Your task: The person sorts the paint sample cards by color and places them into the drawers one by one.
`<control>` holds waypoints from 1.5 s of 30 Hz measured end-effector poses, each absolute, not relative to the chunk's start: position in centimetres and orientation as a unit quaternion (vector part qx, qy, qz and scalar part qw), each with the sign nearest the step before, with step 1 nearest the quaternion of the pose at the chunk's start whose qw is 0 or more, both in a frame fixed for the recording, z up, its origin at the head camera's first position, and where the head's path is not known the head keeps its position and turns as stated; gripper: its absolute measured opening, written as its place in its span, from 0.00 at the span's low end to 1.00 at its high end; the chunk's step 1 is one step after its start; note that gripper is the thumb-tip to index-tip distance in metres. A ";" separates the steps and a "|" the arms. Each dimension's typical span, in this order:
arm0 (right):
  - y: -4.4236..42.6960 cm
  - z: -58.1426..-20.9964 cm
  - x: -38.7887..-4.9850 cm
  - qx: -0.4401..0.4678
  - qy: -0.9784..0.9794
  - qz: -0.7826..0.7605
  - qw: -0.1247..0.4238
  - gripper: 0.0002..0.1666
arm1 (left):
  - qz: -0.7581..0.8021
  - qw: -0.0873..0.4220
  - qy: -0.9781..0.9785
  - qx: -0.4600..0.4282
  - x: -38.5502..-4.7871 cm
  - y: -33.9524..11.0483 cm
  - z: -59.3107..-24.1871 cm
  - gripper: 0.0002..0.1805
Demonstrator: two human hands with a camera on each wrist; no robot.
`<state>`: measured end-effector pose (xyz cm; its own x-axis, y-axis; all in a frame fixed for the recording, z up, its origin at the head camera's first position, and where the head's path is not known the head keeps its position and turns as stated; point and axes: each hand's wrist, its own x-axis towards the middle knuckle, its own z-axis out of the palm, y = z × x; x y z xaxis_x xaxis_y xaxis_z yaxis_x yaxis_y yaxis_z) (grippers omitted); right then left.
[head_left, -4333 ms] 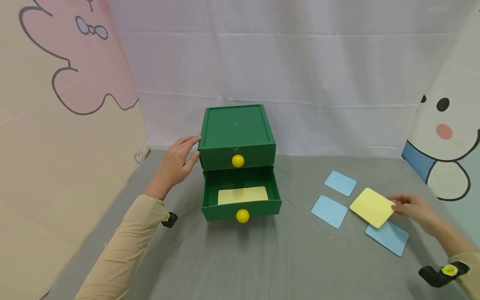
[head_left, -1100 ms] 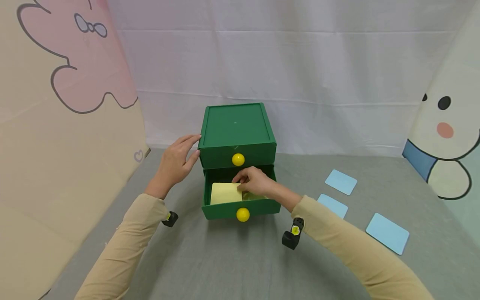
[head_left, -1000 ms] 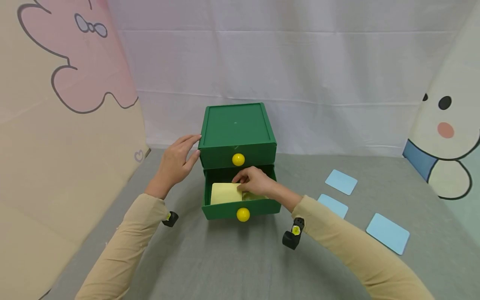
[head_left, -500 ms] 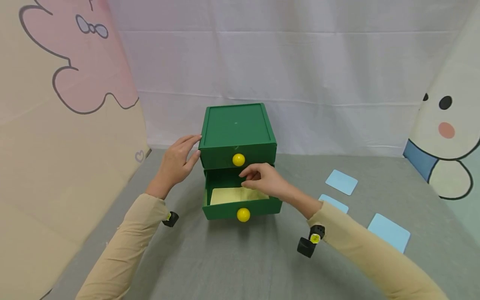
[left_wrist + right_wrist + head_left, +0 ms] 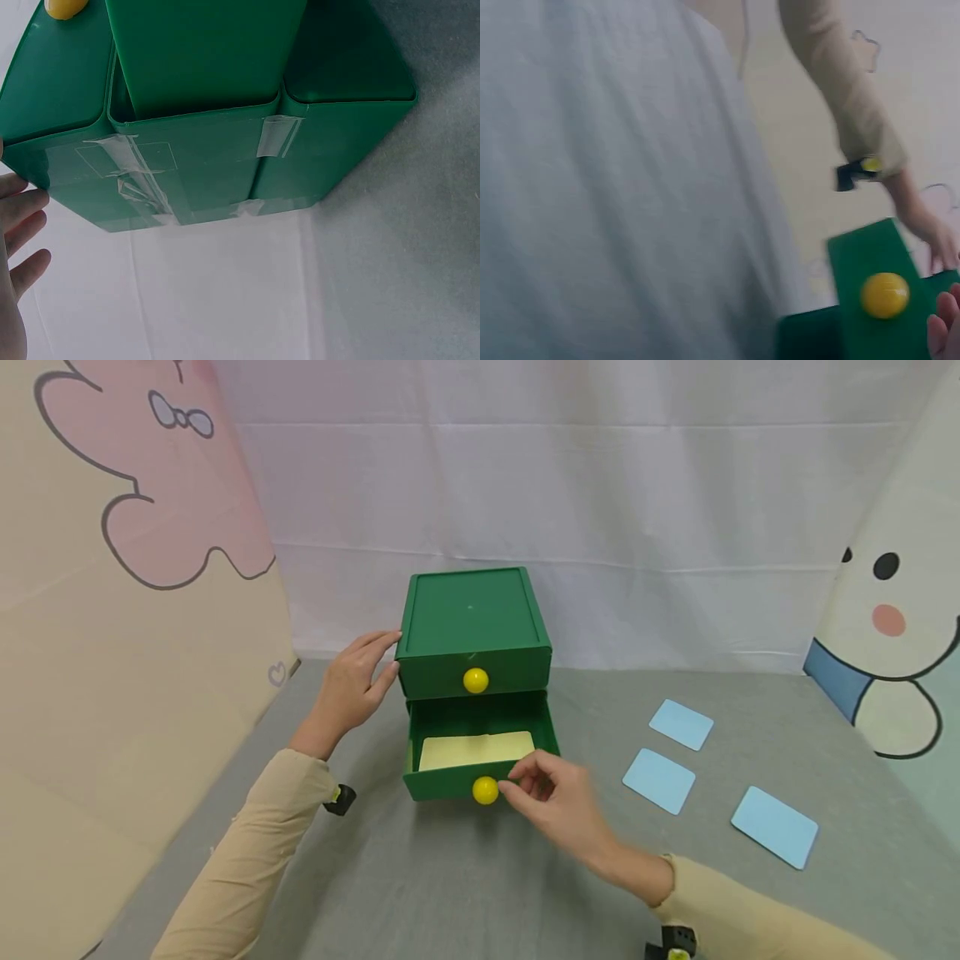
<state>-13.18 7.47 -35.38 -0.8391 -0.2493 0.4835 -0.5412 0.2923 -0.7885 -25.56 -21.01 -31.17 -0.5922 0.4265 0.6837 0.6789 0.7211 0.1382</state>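
A green drawer cabinet [image 5: 472,610] stands on the grey cloth. One drawer [image 5: 442,783] below the top one is pulled out, with pale yellow card [image 5: 476,750] lying inside. My left hand [image 5: 351,685] rests its fingertips against the cabinet's upper left side. Bent loosely, the fingers of my right hand [image 5: 562,802] are at the pulled-out drawer's front, the thumb tip close beside its yellow knob [image 5: 485,790]. Nothing is held in that hand. The left wrist view shows the cabinet's side with clear tape [image 5: 135,169] across the joints. Only fingertips of my right hand [image 5: 945,326] enter the right wrist view.
Three light blue cards lie apart on the right: a far card [image 5: 681,724], a middle card [image 5: 658,781] and a near card [image 5: 775,827]. A white cloth [image 5: 637,527] hangs behind. Printed panels flank both sides.
My right hand brought a yellow card from the right into the drawer and let it go. It then drew back, down to the drawer's knob. My left hand stayed put.
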 end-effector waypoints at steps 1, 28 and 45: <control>7.4 -36.1 -12.9 0.239 -0.793 0.543 0.138 0.06 | -0.197 0.321 -0.870 -0.318 -25.6 -21.0 -31.2 0.23; 4.2 -40.5 -13.8 0.171 -0.818 0.519 0.178 0.13 | -0.199 0.322 -0.869 -0.318 -25.7 -21.0 -31.4 0.23; 3.3 -40.2 -18.3 0.137 -0.823 0.525 0.168 0.13 | -0.199 0.325 -0.868 -0.318 -25.7 -21.0 -31.4 0.23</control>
<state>-18.32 3.30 -40.18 -0.9063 -0.0484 0.4198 -0.4011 0.4112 -0.8186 -25.69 -21.00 -31.39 -0.5873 0.4226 0.6903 0.6807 0.7193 0.1388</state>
